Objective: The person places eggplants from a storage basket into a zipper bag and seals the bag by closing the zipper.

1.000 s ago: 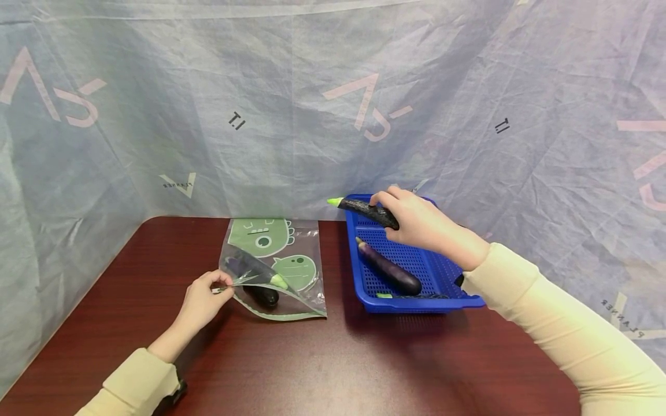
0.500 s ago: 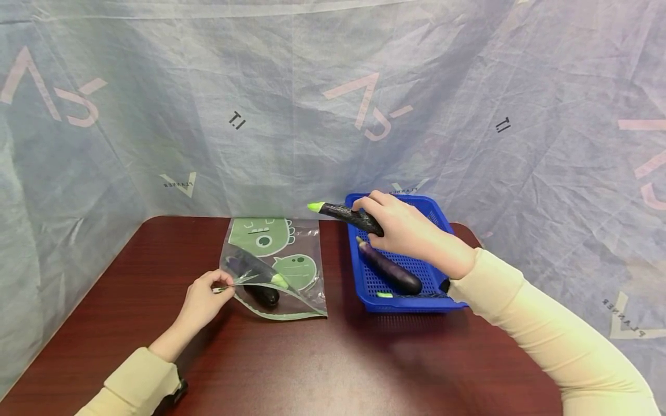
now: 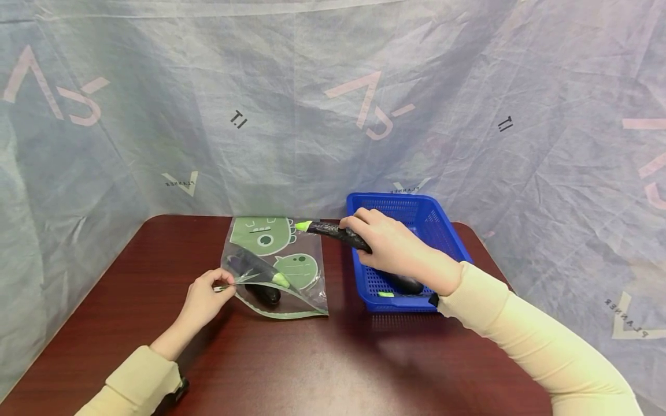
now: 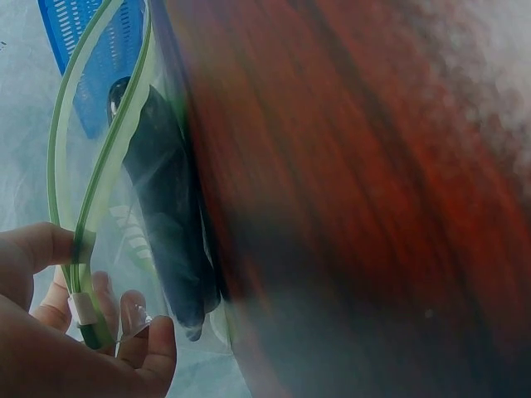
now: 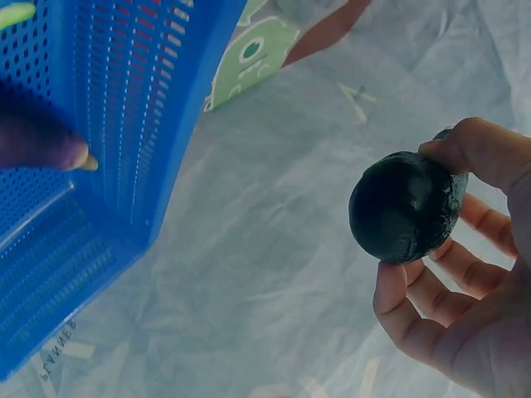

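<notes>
My left hand (image 3: 208,296) pinches the left corner of the mouth of a clear zip bag (image 3: 312,300) with green dinosaur prints. The bag lies on the table with its mouth parted. Inside it are a dark eggplant with a pale green tip (image 3: 255,268) and another dark, glossy eggplant (image 3: 266,293). The left wrist view shows thumb and fingers on the green zip strip (image 4: 108,162) by a white slider (image 4: 82,308). My right hand (image 3: 387,242) grips a black, wrinkled eggplant (image 3: 333,232) by its thick end, above the gap between bag and basket. Its bright green tip points left, over the bag.
A blue perforated basket (image 3: 359,283) stands to the right of the bag. A purple eggplant (image 3: 406,283) lies in it, partly behind my right hand, along with a green-tipped dark piece (image 3: 386,294). A grey cloth (image 3: 291,115) hangs behind the dark red table (image 3: 291,370).
My right hand has moved left and slightly down with the eggplant, from over the basket towards the bag. The left hand and the bag have stayed in place.
</notes>
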A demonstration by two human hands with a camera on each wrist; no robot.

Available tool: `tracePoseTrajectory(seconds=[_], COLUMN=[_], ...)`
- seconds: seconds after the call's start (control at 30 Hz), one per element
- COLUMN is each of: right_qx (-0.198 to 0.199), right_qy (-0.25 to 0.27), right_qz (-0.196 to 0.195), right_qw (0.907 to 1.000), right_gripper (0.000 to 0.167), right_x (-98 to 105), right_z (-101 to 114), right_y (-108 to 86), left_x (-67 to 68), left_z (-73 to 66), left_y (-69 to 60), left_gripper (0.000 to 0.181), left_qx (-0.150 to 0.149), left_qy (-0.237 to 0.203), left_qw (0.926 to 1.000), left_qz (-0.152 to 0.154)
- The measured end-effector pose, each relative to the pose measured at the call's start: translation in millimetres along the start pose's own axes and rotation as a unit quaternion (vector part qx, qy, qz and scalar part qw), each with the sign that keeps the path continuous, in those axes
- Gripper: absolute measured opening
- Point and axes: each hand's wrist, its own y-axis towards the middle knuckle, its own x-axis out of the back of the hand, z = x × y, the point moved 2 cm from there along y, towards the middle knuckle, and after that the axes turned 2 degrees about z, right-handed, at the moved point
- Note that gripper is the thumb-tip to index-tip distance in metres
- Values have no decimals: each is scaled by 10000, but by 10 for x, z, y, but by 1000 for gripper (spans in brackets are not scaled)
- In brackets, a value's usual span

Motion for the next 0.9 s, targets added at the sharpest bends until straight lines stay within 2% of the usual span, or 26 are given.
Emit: tracePoseTrajectory(seconds=[0.33, 0.47, 0.7, 0.9], right_qx=[356, 410, 396, 607], right_qy=[-376, -376, -410, -400], right_qz=[-177, -292, -256, -348], right_qw=[9985, 9980, 9980, 9968], right_gripper=[48, 49, 49, 50], right_x=[-171, -245, -375, -467], right_z=[91, 125, 169, 233], right_y=[-65, -89, -126, -181], left_x=[-17, -18, -12, -20], left_z=[9, 6, -1, 14], left_y=[3, 2, -5, -4], left_gripper=[10, 11, 9, 10], left_qx=[-7, 22, 44, 43], left_qy=[-11, -14, -19, -32], left_qw=[10000, 10000, 10000, 10000], left_qz=[-15, -7, 17, 32])
